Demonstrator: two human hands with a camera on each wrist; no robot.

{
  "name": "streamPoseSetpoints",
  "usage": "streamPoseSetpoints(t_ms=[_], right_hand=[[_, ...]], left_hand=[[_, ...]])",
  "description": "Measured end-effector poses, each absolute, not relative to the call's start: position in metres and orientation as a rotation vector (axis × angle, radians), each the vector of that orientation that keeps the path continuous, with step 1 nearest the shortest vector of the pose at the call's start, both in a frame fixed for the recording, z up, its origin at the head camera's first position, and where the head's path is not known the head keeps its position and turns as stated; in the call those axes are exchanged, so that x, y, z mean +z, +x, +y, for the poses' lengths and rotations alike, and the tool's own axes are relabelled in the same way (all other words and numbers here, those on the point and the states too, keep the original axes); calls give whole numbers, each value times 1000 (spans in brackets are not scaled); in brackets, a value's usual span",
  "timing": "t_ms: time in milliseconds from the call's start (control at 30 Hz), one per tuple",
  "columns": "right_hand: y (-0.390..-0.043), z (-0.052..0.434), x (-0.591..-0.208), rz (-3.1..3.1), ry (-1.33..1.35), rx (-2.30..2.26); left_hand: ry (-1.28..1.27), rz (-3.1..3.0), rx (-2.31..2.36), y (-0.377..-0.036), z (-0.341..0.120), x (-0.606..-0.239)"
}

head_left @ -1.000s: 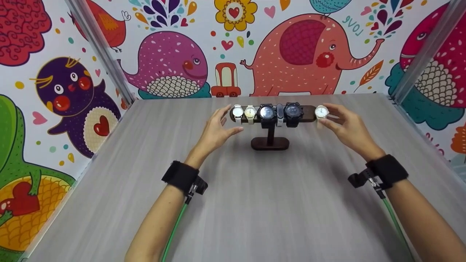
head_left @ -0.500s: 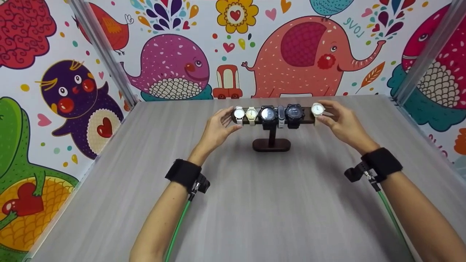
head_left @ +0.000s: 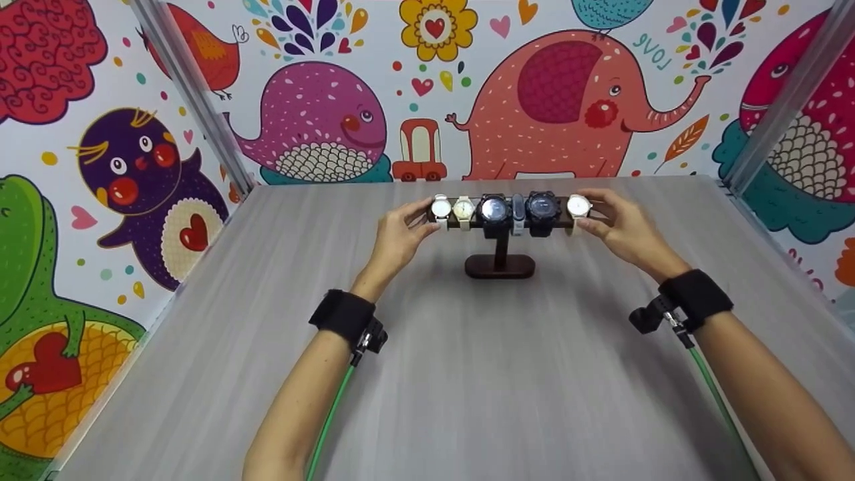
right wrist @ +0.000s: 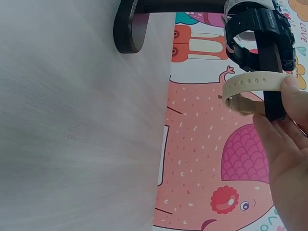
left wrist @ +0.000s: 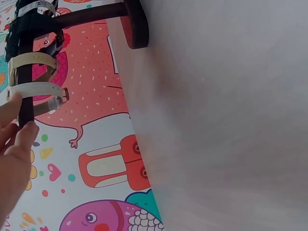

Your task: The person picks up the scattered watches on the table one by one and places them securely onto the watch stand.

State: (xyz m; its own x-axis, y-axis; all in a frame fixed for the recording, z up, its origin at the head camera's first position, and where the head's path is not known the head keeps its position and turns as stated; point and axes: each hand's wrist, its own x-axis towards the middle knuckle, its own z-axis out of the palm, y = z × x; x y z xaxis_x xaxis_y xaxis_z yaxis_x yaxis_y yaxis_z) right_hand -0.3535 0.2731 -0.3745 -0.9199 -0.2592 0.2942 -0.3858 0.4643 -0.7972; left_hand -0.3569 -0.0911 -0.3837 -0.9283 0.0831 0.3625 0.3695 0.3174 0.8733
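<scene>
A: Watch (head_left: pixel 578 206) position?
B: Right end of stand's bar (head_left: pixel 504 220), mid-table (head_left: pixel 467 374). Right hand (head_left: pixel 618 230) pinches it.
A: Left hand (head_left: pixel 399 235)?
B: Fingers curled on bar's left end.

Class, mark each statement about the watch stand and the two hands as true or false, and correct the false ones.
1. Six watches hang on the stand. True.
2. The right hand holds the white watch at the bar's right end. True.
3. The left hand lies flat on the table. False: it touches the bar's left end.
4. The two middle watches are red. False: the black watches are dark.
5. The stand lies tipped over. False: it stands upright.
</scene>
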Motion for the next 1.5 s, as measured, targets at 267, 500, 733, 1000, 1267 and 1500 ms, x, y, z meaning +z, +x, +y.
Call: streamPoseSetpoints(t_ms=[267,500,733,1000,1267,1500], right_hand=[[-355,273,-372,-2608,566,1420],[-355,273,-373,-2633,571,1399],[-355,272,-372,-2609,613,1451],[-357,271,-372,-2600,636,1448],[-357,270,-369,-2658,623,1375],[-357,269,-368,-2660,622,1297]], left_hand=[[-415,-2332,-1554,-357,-89,-384],[-430,-2335,-1477,-358,-89,-387],[-440,-2338,-1499,-358,-89,-388],[-452,-2326,-1489,-359,-90,-388],[-448,-2320,-1490,-357,-91,-388],[-427,-2339,-1490,-358,-91,-387]])
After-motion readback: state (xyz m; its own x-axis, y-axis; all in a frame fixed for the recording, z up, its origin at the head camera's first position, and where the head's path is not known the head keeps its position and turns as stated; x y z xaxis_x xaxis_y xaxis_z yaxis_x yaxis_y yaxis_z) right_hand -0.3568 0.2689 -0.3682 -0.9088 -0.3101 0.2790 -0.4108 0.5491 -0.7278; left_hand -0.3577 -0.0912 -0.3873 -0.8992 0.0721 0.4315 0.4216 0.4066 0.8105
